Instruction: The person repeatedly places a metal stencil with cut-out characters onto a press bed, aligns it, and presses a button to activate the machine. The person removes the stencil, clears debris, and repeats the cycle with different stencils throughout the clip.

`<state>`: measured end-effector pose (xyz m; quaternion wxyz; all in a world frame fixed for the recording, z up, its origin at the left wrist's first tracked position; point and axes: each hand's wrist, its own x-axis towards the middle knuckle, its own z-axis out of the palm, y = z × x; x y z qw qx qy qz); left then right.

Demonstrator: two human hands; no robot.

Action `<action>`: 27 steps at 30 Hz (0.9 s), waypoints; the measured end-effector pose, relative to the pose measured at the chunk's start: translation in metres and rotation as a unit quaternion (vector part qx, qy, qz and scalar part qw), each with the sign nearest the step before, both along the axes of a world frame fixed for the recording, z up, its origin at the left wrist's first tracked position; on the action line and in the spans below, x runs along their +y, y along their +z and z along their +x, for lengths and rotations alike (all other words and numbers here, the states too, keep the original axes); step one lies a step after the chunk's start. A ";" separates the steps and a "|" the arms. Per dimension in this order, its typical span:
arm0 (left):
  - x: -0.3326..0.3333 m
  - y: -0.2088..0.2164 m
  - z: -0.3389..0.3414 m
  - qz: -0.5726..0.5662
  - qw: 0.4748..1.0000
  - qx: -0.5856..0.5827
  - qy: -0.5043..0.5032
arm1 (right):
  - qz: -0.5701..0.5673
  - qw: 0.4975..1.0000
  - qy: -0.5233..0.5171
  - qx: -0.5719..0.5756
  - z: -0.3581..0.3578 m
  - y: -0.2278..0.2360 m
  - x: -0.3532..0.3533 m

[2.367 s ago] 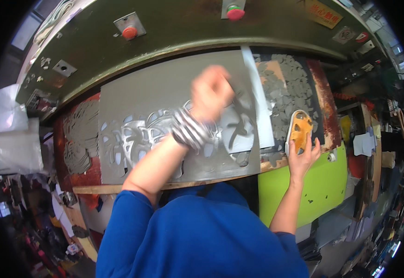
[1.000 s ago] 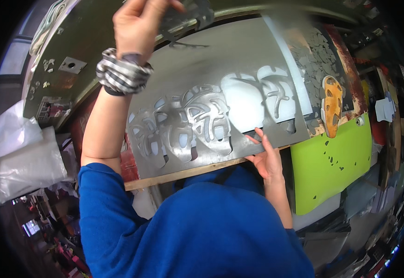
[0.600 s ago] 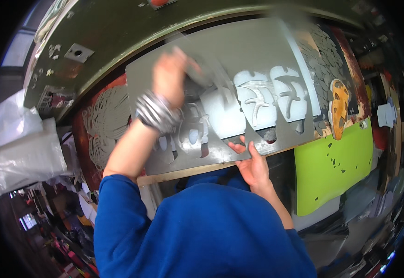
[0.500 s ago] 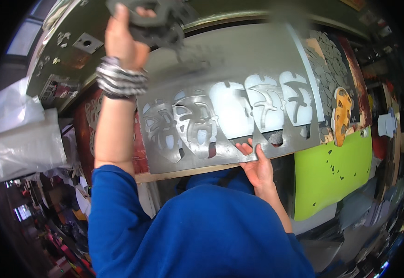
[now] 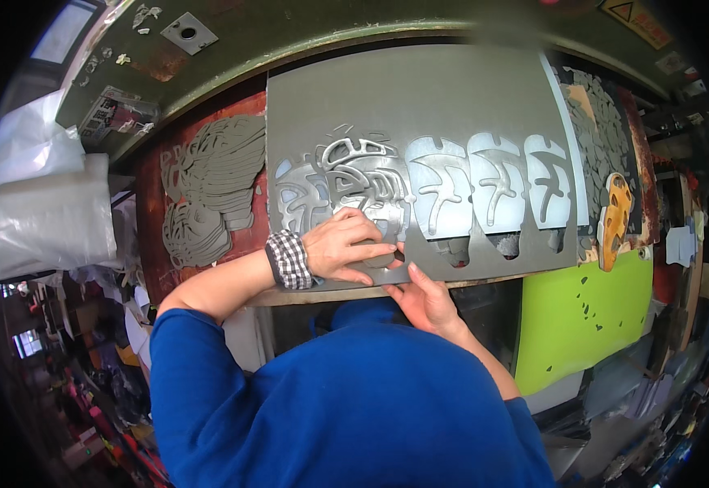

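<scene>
A large grey foam-like sheet [image 5: 444, 89] lies across the work table, with a row of sole-shaped cut-outs along its near side. Over the second cut-out from the left rests a loose pile of grey cut-out pieces [image 5: 364, 180]. My left hand [image 5: 340, 248], with a checked band at its wrist, is closed over the near end of this pile, fingers bent around it. Just to the right, my right hand [image 5: 429, 302] pinches the sheet's near edge between thumb and fingers. Pale blue-white sheeting [image 5: 437, 191] shows through the cut-outs on the right.
Stacked grey cut-out pieces [image 5: 220, 167] lie on a red board [image 5: 249, 236] at the left. An orange sole-shaped die [image 5: 615, 221] sits at the right beside grey scraps [image 5: 602, 122]. A lime-green sheet [image 5: 570, 325] is below it. A green machine beam [image 5: 232, 57] spans the far side.
My left hand, raised at the far left with grey pieces, has come down to the near edge. The pile now lies on the sheet. My right hand has shifted slightly left; the sheet has moved right.
</scene>
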<state>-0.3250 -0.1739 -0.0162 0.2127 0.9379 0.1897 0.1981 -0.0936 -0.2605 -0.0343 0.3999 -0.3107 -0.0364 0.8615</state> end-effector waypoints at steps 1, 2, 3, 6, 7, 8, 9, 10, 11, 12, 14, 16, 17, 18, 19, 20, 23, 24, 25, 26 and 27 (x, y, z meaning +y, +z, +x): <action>-0.003 -0.012 -0.004 0.013 1.000 -0.008 0.009 | 0.031 0.999 -0.005 0.037 -0.004 0.000 0.001; -0.009 -0.017 -0.003 0.000 0.998 -0.030 0.053 | 0.034 0.998 -0.009 0.043 -0.008 0.001 0.001; -0.003 -0.015 -0.005 -0.003 0.998 -0.030 0.053 | 0.024 0.999 -0.008 0.035 -0.011 0.002 0.001; 0.017 0.020 0.007 -0.258 0.912 -0.121 0.294 | 0.022 0.999 0.003 -0.024 -0.013 0.005 -0.001; 0.035 0.040 0.004 -0.290 0.862 -0.269 0.318 | 0.036 0.999 0.003 -0.019 -0.013 0.006 -0.002; 0.056 0.063 0.000 -0.335 0.782 -0.387 0.356 | -0.004 0.997 0.013 -0.078 -0.012 0.006 -0.003; 0.077 0.087 -0.014 -0.379 0.687 -0.488 0.383 | -0.001 0.996 0.005 -0.092 -0.011 0.006 -0.004; 0.090 0.110 -0.027 -0.340 0.675 -0.573 0.317 | 0.003 0.994 -0.002 -0.106 -0.008 0.005 -0.005; 0.101 0.131 -0.044 -0.300 0.621 -0.648 0.324 | 0.006 0.992 -0.009 -0.125 -0.006 0.004 -0.006; 0.110 0.150 -0.061 -0.281 0.633 -0.666 0.275 | -0.006 0.991 -0.009 -0.131 -0.004 0.004 -0.008; 0.118 0.177 -0.087 -0.226 0.661 -0.672 0.247 | -0.004 0.995 -0.014 -0.099 0.001 0.003 -0.010; 0.119 0.196 -0.101 -0.196 0.698 -0.635 0.266 | -0.019 0.996 -0.022 -0.080 0.004 0.002 -0.011; 0.114 0.199 -0.101 -0.157 0.714 -0.622 0.282 | -0.008 0.997 -0.019 -0.079 0.004 0.002 -0.012; 0.108 0.195 -0.097 -0.154 0.734 -0.598 0.284 | 0.017 0.998 -0.004 -0.061 0.004 0.002 -0.012; 0.102 0.191 -0.092 -0.152 0.753 -0.573 0.286 | 0.044 0.998 0.004 -0.049 0.002 0.001 -0.012; 0.088 0.184 -0.092 -0.027 0.829 -0.409 0.380 | 0.050 0.998 0.032 -0.031 -0.001 0.001 -0.012; 0.047 0.107 -0.060 0.099 0.948 -0.253 0.167 | 0.071 0.990 0.121 0.030 -0.015 0.002 -0.009; 0.021 0.082 -0.061 0.099 0.983 -0.106 0.115 | 0.056 0.987 0.152 0.013 -0.021 0.003 -0.008; 0.001 0.055 -0.059 0.040 0.997 -0.011 0.067 | 0.047 0.983 0.177 0.000 -0.028 0.004 -0.005; -0.016 0.031 -0.059 0.035 0.998 0.029 0.051 | 0.051 0.984 0.173 0.015 -0.034 0.005 -0.002; -0.029 0.012 -0.060 0.036 0.997 0.061 0.015 | 0.054 0.984 0.167 0.025 -0.040 0.007 0.000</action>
